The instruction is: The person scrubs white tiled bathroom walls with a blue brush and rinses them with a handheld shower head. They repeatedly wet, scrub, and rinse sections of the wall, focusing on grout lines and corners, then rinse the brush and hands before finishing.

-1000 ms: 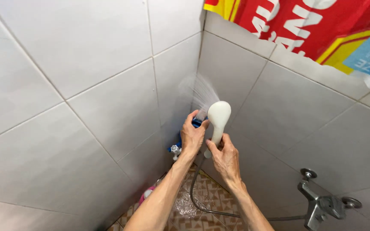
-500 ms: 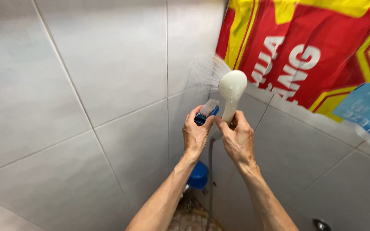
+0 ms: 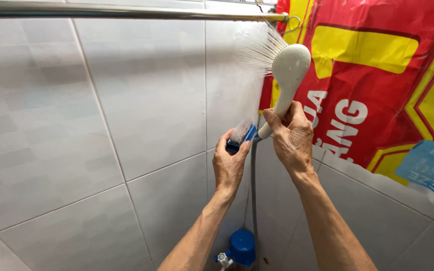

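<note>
My right hand (image 3: pixel 292 138) is clamped round the handle of the white shower head (image 3: pixel 290 68), upper centre of frame, spraying left onto the grey tiled wall (image 3: pixel 101 125). My left hand (image 3: pixel 229 163), fingers closed, grips the blue scrub brush (image 3: pixel 240 136) at frame centre, bristles up, just beside the handle. Red and yellow banner (image 3: pixel 377 75) with white lettering fills the upper right; pale blue rectangular label (image 3: pixel 430 168) at right edge. Metal rail (image 3: pixel 101 10) along top. Blue tap fitting (image 3: pixel 241 247) bottom centre

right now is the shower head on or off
On: fine jets of water fan out from the white shower head toward the tiled wall, held in the right hand.
</note>
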